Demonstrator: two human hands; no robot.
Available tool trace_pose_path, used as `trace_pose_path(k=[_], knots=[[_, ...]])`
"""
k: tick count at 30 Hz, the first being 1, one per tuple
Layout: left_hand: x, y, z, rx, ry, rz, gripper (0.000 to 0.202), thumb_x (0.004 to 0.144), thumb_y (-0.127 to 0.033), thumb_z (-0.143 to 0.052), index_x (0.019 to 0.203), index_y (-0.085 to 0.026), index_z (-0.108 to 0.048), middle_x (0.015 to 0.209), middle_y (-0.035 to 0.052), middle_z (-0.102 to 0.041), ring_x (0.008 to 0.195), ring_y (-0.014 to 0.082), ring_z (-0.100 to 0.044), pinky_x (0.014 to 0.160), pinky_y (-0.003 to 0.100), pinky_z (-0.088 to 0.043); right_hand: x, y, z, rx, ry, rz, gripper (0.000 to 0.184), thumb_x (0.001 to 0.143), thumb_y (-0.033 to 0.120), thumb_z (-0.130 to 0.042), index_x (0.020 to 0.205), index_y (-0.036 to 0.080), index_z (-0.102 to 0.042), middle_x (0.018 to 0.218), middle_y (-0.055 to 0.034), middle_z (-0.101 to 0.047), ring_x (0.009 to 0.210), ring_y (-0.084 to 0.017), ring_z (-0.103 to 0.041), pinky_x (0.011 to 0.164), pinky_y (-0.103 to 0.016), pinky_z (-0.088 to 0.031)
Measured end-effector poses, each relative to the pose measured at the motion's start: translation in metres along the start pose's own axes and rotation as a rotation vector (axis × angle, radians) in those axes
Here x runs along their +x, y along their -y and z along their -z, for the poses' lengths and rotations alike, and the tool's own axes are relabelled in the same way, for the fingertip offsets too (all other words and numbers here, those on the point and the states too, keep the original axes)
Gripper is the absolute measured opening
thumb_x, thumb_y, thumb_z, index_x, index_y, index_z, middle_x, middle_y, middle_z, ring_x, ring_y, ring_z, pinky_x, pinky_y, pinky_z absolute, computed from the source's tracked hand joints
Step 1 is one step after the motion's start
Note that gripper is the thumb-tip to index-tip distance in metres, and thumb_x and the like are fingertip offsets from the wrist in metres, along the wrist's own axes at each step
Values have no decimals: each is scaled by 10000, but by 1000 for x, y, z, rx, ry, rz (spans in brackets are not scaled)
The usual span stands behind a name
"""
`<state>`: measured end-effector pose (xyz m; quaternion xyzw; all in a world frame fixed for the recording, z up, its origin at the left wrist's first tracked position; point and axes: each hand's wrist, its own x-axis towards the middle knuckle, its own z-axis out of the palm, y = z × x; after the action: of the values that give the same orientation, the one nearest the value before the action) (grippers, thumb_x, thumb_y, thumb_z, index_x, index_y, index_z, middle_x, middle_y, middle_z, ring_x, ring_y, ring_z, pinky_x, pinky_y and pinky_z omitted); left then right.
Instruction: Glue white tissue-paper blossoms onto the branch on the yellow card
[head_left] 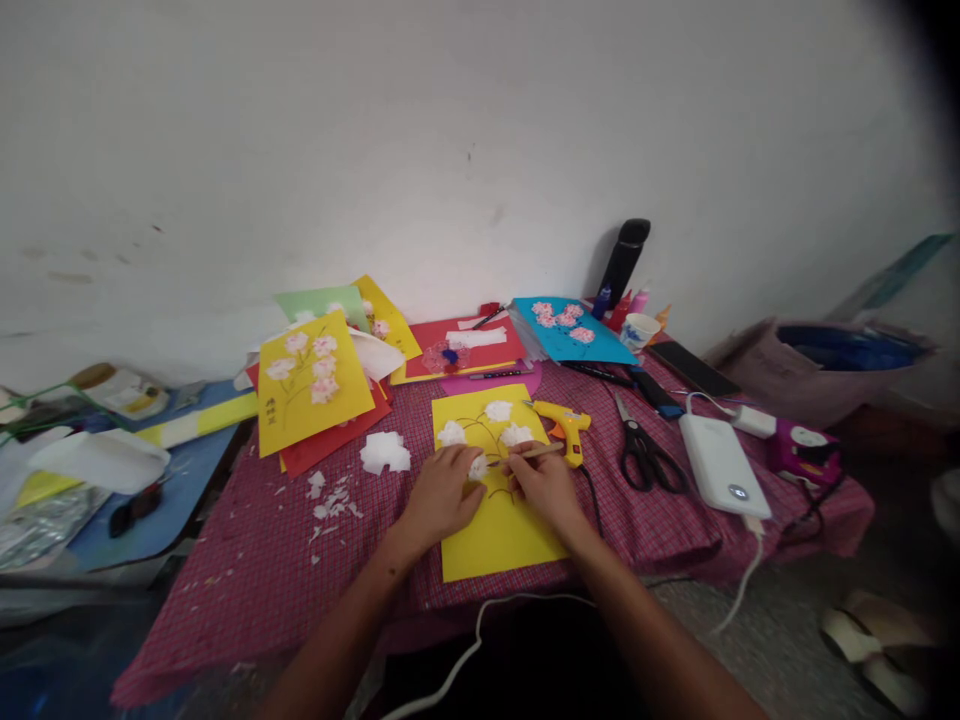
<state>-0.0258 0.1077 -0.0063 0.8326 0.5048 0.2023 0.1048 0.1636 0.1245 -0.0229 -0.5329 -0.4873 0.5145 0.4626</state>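
Observation:
A yellow card [499, 540] with a drawn branch and white tissue flowers [498, 411] lies on the checked cloth in front of me. My left hand [441, 495] rests on the card, its fingertips closed on a small white paper flower [478, 467]. My right hand [544, 484] grips a thin wooden stick [534, 452] whose tip points at that flower. A yellow glue gun [564, 422] lies just beyond my right hand.
Black scissors [643, 452], a white power bank [723, 464] and a phone [693, 368] lie to the right. Finished flower cards, yellow [309, 385] and blue [570, 330], lean near the wall. White tissue scraps [384, 452] sit left. A black bottle [622, 262] stands behind.

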Motion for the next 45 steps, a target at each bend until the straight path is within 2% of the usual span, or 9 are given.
trace_pose_path(k=[11, 25, 34, 45], knots=[[-1, 1, -1, 6, -5, -11, 495, 845, -249, -644, 1319, -222, -503, 1303, 113, -575, 1234, 291, -516, 1065, 471, -416, 0, 2, -1, -110, 82, 62, 143, 827, 337, -569, 827, 212, -639, 702, -23, -724, 499, -166, -610, 484, -264, -462], [-1, -1, 0, 23, 22, 3, 481, 864, -257, -626, 1324, -209, -492, 1310, 103, -571, 1239, 273, -499, 1077, 436, -400, 0, 4, -1, -191, 95, 79, 194, 837, 359, -553, 830, 201, -665, 721, -26, -731, 530, -165, -629, 501, -254, -464], [-1, 0, -1, 29, 26, 3, 483, 860, -265, -624, 1322, -212, -491, 1314, 105, -565, 1237, 278, -498, 1073, 447, -401, 2, 1, -1, -214, 100, 78, 199, 848, 352, -547, 831, 196, -670, 744, -41, -744, 567, -175, -655, 512, -257, -474], [-2, -2, 1, 33, 28, 12, 476, 871, -273, -621, 1325, -200, -497, 1324, 109, -561, 1250, 278, -489, 1084, 448, -396, 0, 6, -1, 21, 71, -14, 153, 790, 352, -605, 837, 206, -605, 661, 0, -690, 443, -146, -567, 422, -250, -423]])
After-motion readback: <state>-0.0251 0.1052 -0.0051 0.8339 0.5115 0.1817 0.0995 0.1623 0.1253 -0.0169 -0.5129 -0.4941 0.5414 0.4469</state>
